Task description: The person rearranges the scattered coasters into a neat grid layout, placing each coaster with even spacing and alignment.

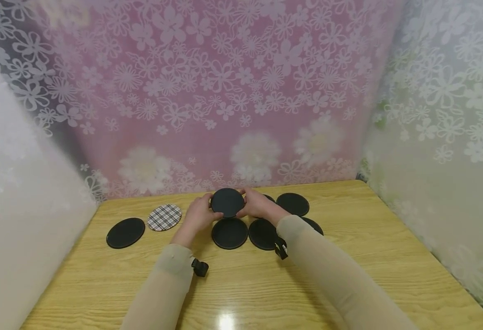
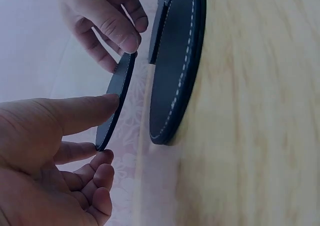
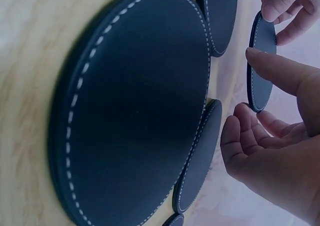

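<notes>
Between my two hands I hold a round black coaster point(image 1: 227, 202) with a stitched edge, raised off the table near its back edge. My left hand point(image 1: 200, 214) pinches its left rim between thumb and fingers. At the opposite rim, my right hand point(image 1: 258, 203) grips it the same way. Just in front of it lies another black coaster point(image 1: 229, 234), flat on the wood. Beside that one, a further black coaster point(image 1: 261, 234) is partly covered by my right wrist. The right wrist view shows white stitching round a large near coaster point(image 3: 135, 106).
Right of my hands lie more black coasters, including one at the back point(image 1: 293, 204) and one partly behind my sleeve point(image 1: 313, 225). To the left are a plaid coaster point(image 1: 164, 217) and a black coaster point(image 1: 125, 233). Flowered curtains point(image 1: 241, 91) surround the wooden table point(image 1: 101, 284).
</notes>
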### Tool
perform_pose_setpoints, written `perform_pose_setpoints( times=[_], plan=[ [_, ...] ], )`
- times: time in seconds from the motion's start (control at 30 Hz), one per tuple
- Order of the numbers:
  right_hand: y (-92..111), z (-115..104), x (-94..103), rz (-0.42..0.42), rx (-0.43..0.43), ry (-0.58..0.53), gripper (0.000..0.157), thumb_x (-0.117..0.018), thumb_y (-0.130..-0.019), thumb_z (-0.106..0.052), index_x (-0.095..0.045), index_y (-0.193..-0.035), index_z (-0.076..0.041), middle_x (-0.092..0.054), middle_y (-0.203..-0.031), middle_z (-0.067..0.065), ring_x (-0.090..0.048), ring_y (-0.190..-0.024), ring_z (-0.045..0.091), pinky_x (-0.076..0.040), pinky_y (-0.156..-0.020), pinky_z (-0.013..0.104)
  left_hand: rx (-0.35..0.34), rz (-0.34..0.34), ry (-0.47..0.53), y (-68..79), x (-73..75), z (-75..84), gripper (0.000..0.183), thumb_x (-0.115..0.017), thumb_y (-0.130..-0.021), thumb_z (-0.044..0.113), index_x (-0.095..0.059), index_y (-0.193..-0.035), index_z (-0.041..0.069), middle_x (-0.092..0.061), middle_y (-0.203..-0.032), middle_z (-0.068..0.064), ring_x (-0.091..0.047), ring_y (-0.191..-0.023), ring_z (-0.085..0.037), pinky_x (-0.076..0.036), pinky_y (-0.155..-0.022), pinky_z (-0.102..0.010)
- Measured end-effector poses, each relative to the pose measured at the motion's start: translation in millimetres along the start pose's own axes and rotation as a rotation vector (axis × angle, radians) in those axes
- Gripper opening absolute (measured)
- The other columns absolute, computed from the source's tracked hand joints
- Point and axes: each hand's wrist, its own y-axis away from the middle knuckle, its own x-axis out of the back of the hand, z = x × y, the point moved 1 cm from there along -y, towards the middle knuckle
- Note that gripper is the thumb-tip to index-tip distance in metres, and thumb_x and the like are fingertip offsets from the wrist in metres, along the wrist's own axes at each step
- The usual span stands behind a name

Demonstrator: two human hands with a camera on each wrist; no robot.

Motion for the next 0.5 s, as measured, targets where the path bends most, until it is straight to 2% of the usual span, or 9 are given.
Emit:
perform_pose_setpoints(
  times=[0.27, 0.5],
  plan=[
    [-10.1, 2.2, -3.5, -0.007, 0.009, -0.011, 0.080, -0.091, -0.093, -0.013, -0.047, -0.158, 0.000, -0.065, -0.111, 0.013, -0.063, -0.093, 0.028, -0.053, -0.088, 0.045, 0.005, 0.019, -0.014, -5.5, -3.6, -7.0, 0.077, -0.089, -0.097, 0.024, -0.052, -0.159, -0.003, -0.066, -0.134, -0.026, -0.061, -0.126, -0.043, -0.050, -0.109, -0.057],
    [-17.1, 6.0, -8.6, -0.022, -0.025, 0.011, 0.077, -0.090, -0.095, -0.015, -0.047, -0.157, -0.002, -0.063, -0.124, 0.015, -0.064, -0.106, 0.030, -0.054, -0.097, 0.047, 0.018, -0.014, -0.026, -5.5, -6.7, -11.5, 0.076, -0.086, -0.099, 0.025, -0.051, -0.160, -0.004, -0.062, -0.142, -0.028, -0.060, -0.132, -0.045, -0.046, -0.113, -0.062]
  ],
)
